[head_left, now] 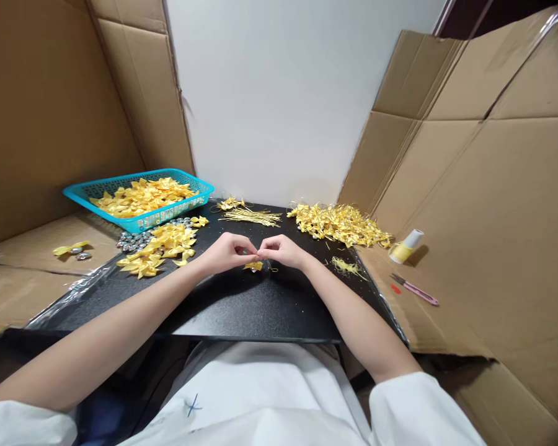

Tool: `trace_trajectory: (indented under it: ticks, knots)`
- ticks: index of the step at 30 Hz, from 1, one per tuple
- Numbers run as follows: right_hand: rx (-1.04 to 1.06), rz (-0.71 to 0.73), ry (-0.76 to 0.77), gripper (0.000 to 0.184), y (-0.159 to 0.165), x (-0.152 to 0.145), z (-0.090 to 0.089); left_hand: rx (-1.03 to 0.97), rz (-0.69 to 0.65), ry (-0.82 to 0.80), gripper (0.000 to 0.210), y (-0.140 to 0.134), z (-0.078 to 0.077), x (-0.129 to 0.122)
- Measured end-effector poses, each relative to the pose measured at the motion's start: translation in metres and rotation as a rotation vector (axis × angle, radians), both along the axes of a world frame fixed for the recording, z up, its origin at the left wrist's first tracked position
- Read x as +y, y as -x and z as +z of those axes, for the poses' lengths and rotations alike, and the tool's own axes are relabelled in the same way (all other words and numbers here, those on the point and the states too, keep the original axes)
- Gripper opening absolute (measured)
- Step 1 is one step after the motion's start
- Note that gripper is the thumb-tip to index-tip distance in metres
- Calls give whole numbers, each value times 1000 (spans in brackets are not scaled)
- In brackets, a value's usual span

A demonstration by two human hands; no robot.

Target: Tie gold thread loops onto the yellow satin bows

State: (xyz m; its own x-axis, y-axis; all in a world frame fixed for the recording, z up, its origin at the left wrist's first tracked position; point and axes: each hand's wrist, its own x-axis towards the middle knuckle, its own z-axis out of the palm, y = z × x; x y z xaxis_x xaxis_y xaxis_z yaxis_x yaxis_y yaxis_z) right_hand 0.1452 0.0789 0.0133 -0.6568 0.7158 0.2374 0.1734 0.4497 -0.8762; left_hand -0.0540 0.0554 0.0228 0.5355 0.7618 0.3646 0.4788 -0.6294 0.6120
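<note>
My left hand [230, 253] and my right hand [283, 250] meet fingertip to fingertip over the middle of the black table. Both are closed in a pinch on a thin yellow cord [272, 269], of which a short end shows beneath the fingers. Just below the left fingertips is a small yellow ribbon bow [253, 266]; whether it hangs from the cord or rests on the table I cannot tell. Left of my hands lie loose yellow bows [170, 240] beside a cluster of shiny silver beads [137, 240]. Behind my hands is a bundle of cut gold cords [253, 215].
A turquoise basket [208, 189] full of bows stands back left. A heap of corded bows [339, 224] lies back right, with cord scraps [348, 267] nearer. On cardboard at right are a thread spool [405, 246] and pink thread snips [416, 290]. Cardboard walls flank the table [242, 316].
</note>
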Motion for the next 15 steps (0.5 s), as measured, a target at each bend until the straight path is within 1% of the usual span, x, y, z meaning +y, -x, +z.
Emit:
trace_trajectory:
  ticks: [4,8,15]
  knots:
    - [-10,-19,12,27,0,1,-1,47,-2,60,30,7,1,4]
    - [-24,-44,13,25,-1,2,-2,83,8,76,24,10,5,4]
    - [-44,-62,-2,24,-1,3,-4,131,4,24,13,10,4,5]
